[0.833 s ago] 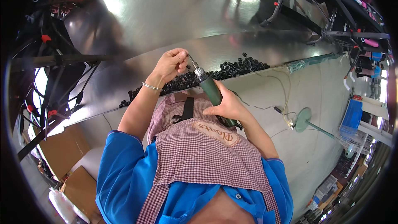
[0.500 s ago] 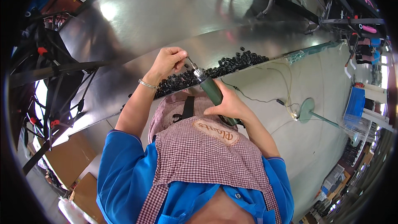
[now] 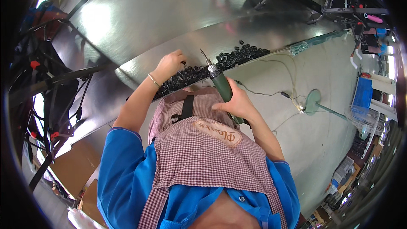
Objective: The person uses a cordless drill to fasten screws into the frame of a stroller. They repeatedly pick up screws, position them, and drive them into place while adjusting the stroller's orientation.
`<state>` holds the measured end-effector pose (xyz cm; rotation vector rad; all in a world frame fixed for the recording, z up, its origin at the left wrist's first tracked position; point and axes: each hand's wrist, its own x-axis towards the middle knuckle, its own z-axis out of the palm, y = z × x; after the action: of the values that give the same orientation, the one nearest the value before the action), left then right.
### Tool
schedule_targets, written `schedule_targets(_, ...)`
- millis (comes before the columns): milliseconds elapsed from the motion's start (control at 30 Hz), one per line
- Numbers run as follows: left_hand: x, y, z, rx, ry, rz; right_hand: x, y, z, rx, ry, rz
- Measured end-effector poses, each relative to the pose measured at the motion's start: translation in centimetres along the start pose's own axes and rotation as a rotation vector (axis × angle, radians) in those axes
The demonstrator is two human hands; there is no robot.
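My right hand (image 3: pixel 241 101) is wrapped round a green electric screwdriver (image 3: pixel 222 85), whose thin bare bit points up and away over the table edge. My left hand (image 3: pixel 169 66) hovers just above the near edge of the metal table, left of the screwdriver tip and apart from it. Its fingers are curled, with a small black plastic piece (image 3: pixel 183 62) at the fingertips. Below and beside it, a long heap of small black plastic pieces (image 3: pixel 186 75) lies along the table edge. The heap continues to the right of the screwdriver.
The shiny metal table (image 3: pixel 169 21) stretches away in front. Black tubular frames (image 3: pixel 55 85) stand at the left, and more black frames (image 3: pixel 326 4) at the far right. On the floor are a cable (image 3: pixel 271 94), a green round-based stand (image 3: pixel 313 97) and cardboard boxes (image 3: pixel 74 161).
My left hand has moved away from the screwdriver tip, down and left toward the black pieces. The screwdriver has shifted slightly right, and its bit now shows bare.
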<state>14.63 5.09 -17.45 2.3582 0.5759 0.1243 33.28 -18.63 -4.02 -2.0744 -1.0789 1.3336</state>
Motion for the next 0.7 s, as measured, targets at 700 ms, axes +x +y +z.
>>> schedule_targets(700, 17.0, 10.7, -5.5, -1.081, -0.315, -0.321, 2.8, 4.3, -12.0, 0.150, 0.014, -0.154)
